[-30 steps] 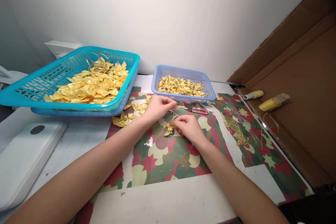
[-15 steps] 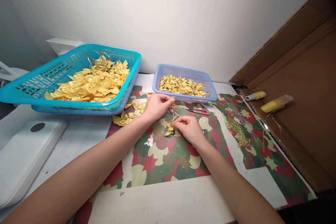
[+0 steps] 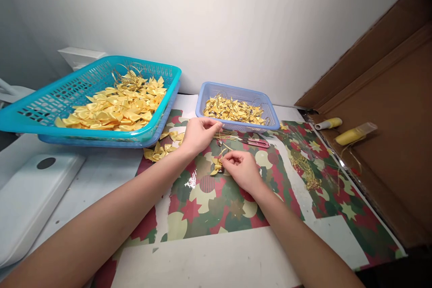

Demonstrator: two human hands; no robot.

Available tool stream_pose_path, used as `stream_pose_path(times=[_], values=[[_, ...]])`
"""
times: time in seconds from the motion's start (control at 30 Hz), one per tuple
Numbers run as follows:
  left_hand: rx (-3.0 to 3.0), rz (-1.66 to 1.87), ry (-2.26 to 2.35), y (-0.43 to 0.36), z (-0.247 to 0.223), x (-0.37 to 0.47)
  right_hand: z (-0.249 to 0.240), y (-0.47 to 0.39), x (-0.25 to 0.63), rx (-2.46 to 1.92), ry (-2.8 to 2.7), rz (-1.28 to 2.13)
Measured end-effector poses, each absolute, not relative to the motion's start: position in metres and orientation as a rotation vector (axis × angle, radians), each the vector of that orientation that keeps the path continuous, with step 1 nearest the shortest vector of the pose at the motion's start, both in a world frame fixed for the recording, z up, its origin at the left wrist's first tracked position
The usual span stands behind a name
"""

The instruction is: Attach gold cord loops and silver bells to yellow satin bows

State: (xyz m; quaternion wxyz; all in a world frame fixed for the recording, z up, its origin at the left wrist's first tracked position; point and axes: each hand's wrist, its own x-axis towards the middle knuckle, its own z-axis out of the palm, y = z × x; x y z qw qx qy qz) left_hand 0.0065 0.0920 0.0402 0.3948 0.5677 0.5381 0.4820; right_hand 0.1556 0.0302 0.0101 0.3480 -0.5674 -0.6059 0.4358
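Note:
My left hand (image 3: 201, 134) pinches the upper end of a thin gold cord (image 3: 221, 137), just in front of the blue basket. Lower and to the right, my right hand (image 3: 242, 168) is closed on a yellow ribbon bow (image 3: 216, 166) at the cord's lower end. Something small and dark shows beside the bow, too small to name. Between the hands the cord runs almost upright. Behind them lie pink-handled scissors (image 3: 256, 143) and several gold cords. Loose yellow bows (image 3: 160, 151) rest on the table left of my left hand.
A turquoise basket (image 3: 175, 82) heaped with yellow bows stands at the left, a smaller blue basket (image 3: 275, 119) of corded bows at the back. A white box (image 3: 37, 202) lies front left. Gold cords (image 3: 308, 173) and two yellow spools (image 3: 354, 134) are at the right, by a cardboard wall.
My left hand has risen slightly and moved a little left, and more cord shows between the hands. The right hand has barely moved and still holds the bow.

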Motion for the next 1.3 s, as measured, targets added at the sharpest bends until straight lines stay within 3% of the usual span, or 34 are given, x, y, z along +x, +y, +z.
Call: stream_pose_path(times=[0.57, 1.3], values=[[1.423, 1.355, 1.332, 0.087, 0.048, 0.007, 0.012, 0.02, 0.154, -1.445, -1.76, 0.902], [1.433, 1.392, 1.387, 0.09, 0.047, 0.003, 0.013, 0.02, 0.155, -1.447, -1.797, 0.88]])
